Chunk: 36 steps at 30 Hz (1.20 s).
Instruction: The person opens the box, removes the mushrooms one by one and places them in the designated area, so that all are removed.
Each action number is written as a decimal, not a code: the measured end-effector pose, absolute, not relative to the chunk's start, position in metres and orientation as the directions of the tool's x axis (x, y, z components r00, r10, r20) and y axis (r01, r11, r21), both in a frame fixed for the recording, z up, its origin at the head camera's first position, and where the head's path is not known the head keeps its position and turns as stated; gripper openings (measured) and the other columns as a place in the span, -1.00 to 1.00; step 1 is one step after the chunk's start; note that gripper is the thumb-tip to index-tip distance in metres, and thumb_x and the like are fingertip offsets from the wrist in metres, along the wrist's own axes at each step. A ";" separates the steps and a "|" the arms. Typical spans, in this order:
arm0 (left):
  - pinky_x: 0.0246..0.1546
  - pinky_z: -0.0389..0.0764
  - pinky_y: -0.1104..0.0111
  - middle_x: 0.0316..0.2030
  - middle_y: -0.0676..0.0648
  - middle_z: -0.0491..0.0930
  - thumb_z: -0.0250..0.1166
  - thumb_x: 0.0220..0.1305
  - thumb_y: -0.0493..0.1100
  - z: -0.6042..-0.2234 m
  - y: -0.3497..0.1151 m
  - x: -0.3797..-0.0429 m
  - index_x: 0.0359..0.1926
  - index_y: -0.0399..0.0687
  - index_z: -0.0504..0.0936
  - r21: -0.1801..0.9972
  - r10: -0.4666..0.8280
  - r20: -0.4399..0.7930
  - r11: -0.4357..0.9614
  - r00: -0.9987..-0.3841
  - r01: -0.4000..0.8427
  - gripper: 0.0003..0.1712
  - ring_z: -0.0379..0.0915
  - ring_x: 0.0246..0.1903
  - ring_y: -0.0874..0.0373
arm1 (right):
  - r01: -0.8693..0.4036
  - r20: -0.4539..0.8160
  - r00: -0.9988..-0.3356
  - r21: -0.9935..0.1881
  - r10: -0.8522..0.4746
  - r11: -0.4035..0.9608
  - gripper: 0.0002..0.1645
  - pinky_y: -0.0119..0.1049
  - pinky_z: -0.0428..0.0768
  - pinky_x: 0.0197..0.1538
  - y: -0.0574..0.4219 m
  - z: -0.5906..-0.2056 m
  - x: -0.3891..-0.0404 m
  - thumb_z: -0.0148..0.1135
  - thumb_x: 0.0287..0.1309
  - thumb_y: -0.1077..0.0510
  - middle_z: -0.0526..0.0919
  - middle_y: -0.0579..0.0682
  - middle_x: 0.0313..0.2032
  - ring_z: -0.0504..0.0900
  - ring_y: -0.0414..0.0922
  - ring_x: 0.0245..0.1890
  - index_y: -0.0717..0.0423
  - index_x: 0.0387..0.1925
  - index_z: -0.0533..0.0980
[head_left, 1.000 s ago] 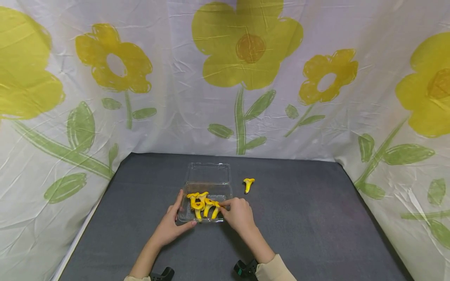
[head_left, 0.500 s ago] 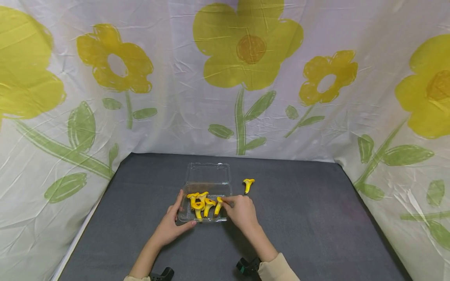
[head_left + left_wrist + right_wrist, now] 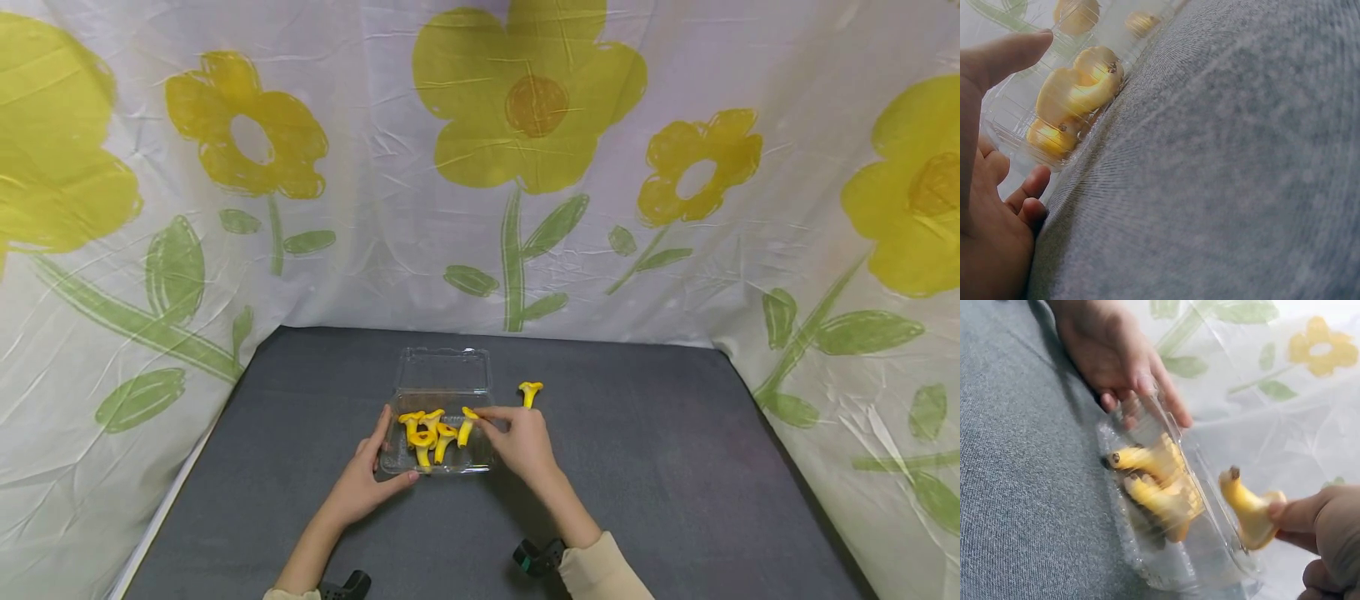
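An open clear plastic clamshell box [image 3: 480,461] holds several yellow chanterelle mushrooms [image 3: 422,450], bunched toward its left side. My left hand [image 3: 360,490] grips its near left corner, thumb along the front wall and fingers at the side; the left wrist view shows the thumb and curled fingers [image 3: 1034,184] close around that end. Between thumb and fingertips, my right hand [image 3: 525,443] pinches another chanterelle [image 3: 466,427], stem pointing down. In the right wrist view this pinched chanterelle [image 3: 1244,509] appears above the box's rim, apart from the others.
A single chanterelle [image 3: 529,392] lies on the dark grey cloth [image 3: 660,467] right of the box, its stem partly behind my right hand. The transparent lid [image 3: 446,369] is folded back behind the box. A flower-printed white curtain [image 3: 390,250] encloses the table's back and sides.
My right hand has drawn its chanterelle up and away from the others, toward the box's back right. The left hand and the box stay about where they were.
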<state>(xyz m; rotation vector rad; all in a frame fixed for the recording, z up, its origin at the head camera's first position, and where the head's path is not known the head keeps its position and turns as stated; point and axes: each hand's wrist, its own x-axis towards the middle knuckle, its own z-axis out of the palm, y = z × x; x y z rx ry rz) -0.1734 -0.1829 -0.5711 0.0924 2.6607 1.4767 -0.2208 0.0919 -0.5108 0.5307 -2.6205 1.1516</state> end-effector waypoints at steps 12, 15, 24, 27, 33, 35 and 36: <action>-0.20 0.28 0.20 0.14 -0.24 0.39 0.60 0.19 0.14 -0.572 -0.183 -0.173 0.75 0.21 -0.17 0.852 0.102 -0.053 0.524 -0.993 0.008 0.38 0.17 -0.21 0.05 | -0.385 0.311 -0.923 -0.783 -0.227 0.489 -0.80 -0.45 0.13 -0.65 0.111 -0.518 -0.231 0.51 0.28 0.15 0.78 0.00 -0.48 0.00 -0.44 -0.79 0.01 -0.06 0.84; -0.21 0.27 0.21 0.09 -0.20 0.38 0.60 0.19 0.14 -0.572 -0.184 -0.174 0.75 0.21 -0.18 0.851 0.104 -0.056 0.526 -0.993 0.007 0.38 0.16 -0.23 0.06 | -0.358 0.299 -0.933 -0.813 -0.199 0.459 -0.81 -0.44 0.14 -0.63 0.119 -0.520 -0.233 0.51 0.28 0.14 0.81 -0.01 -0.42 0.03 -0.41 -0.78 -0.03 -0.08 0.84; -0.19 0.28 0.20 0.10 -0.21 0.39 0.60 0.18 0.15 -0.572 -0.183 -0.174 0.75 0.22 -0.17 0.849 0.096 -0.057 0.528 -0.994 0.003 0.38 0.17 -0.20 0.05 | -0.300 0.263 -0.954 -0.846 -0.144 0.440 -0.81 -0.43 0.16 -0.61 0.143 -0.523 -0.239 0.50 0.30 0.10 0.81 0.15 -0.33 0.10 -0.41 -0.78 -0.03 -0.08 0.84; -0.19 0.29 0.19 0.11 -0.21 0.39 0.60 0.17 0.15 -0.572 -0.183 -0.174 0.75 0.22 -0.16 0.847 0.094 -0.058 0.531 -0.994 0.001 0.38 0.18 -0.19 0.05 | -0.294 0.267 -0.956 -0.840 -0.123 0.456 -0.80 -0.43 0.17 -0.62 0.153 -0.523 -0.240 0.51 0.30 0.11 0.83 0.07 -0.27 0.12 -0.41 -0.80 -0.02 -0.07 0.84; -0.19 0.28 0.19 0.10 -0.20 0.38 0.60 0.18 0.16 -0.572 -0.183 -0.174 0.75 0.24 -0.17 0.845 0.095 -0.062 0.535 -0.994 -0.001 0.38 0.17 -0.20 0.05 | -0.308 0.308 -0.949 -0.841 -0.075 0.444 -0.79 -0.42 0.16 -0.67 0.177 -0.523 -0.247 0.50 0.30 0.15 0.83 0.14 -0.30 0.13 -0.39 -0.82 0.06 -0.06 0.83; -0.20 0.28 0.19 0.11 -0.20 0.38 0.60 0.18 0.16 -0.572 -0.183 -0.174 0.75 0.24 -0.17 0.845 0.095 -0.061 0.535 -0.994 -0.001 0.38 0.17 -0.20 0.05 | -0.315 0.320 -0.945 -0.839 -0.068 0.444 -0.79 -0.42 0.15 -0.67 0.184 -0.523 -0.250 0.49 0.31 0.16 0.82 0.20 -0.31 0.12 -0.39 -0.83 0.06 -0.04 0.82; -0.20 0.28 0.19 0.11 -0.20 0.38 0.59 0.18 0.17 -0.572 -0.183 -0.174 0.75 0.24 -0.17 0.845 0.096 -0.062 0.535 -0.993 -0.001 0.38 0.17 -0.20 0.05 | -0.316 0.323 -0.944 -0.836 -0.063 0.448 -0.79 -0.43 0.15 -0.67 0.188 -0.523 -0.252 0.49 0.32 0.15 0.83 0.18 -0.30 0.12 -0.40 -0.83 0.04 -0.04 0.82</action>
